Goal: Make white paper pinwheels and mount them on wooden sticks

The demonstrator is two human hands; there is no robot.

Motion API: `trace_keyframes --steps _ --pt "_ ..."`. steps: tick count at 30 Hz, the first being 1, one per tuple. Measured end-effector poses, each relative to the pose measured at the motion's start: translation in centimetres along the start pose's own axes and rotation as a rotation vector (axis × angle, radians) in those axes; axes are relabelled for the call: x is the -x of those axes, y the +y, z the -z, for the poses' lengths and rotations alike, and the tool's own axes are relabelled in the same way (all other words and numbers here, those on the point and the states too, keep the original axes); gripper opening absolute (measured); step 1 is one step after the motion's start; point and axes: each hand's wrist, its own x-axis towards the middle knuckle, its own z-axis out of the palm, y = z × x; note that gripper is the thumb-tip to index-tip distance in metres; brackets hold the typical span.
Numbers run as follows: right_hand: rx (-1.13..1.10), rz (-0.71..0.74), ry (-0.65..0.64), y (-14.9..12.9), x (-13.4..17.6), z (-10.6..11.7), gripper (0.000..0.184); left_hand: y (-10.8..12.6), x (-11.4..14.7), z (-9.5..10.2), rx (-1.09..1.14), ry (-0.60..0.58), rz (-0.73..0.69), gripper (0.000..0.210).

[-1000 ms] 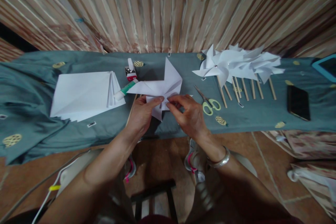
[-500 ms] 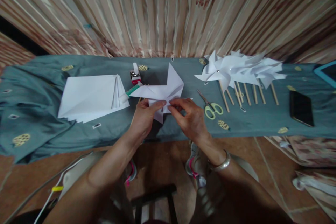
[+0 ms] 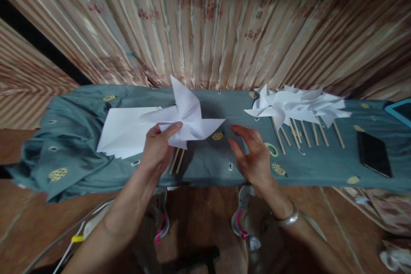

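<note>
A white paper pinwheel (image 3: 188,109) is pinched near its centre by my left hand (image 3: 160,143), thumb on top. It is held above the table, over part of the paper stack (image 3: 123,130). My right hand (image 3: 252,152) is off the pinwheel, fingers apart and curved with nothing between them. Close to it, the scissors (image 3: 272,150) show only a light green handle loop; the hand covers the rest. Two wooden sticks (image 3: 177,160) lie on the cloth below the pinwheel, their upper ends hidden by it.
Several finished paper pinwheels (image 3: 298,105) on wooden sticks lie in an overlapping row at the right. A black phone (image 3: 374,154) and a blue-edged device (image 3: 400,109) are farther right. A green patterned cloth (image 3: 205,169) covers the narrow table; a curtain (image 3: 199,30) hangs behind.
My right hand has let go of the pinwheel and moved right, its fingers opening. My left hand has carried the pinwheel left, which now hides the small red box and glue stick. The view has shifted.
</note>
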Motion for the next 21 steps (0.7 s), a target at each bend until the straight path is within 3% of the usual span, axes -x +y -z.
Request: trace_keyframes --steps 3,5,10,17,21 --pt "-0.044 -0.064 -0.01 0.8 0.1 -0.6 0.024 2.4 -1.0 1.8 0.057 0.036 -0.08 0.021" --pt "-0.074 -0.08 -0.049 1.1 0.5 -1.5 0.022 3.7 -1.7 3.1 0.076 0.12 -0.119 0.017" --pt "-0.111 -0.154 -0.182 0.4 0.0 -5.4 0.022 5.4 -2.3 5.6 0.141 0.21 -0.122 0.016" --pt "0.131 -0.159 -0.306 -1.8 -9.1 -12.4 0.04 5.9 -2.6 6.7 0.211 0.236 -0.135 0.018" --pt "0.262 -0.095 -0.492 -1.8 -13.3 -15.4 0.024 5.9 -2.7 6.9 0.222 0.248 -0.117 0.019"
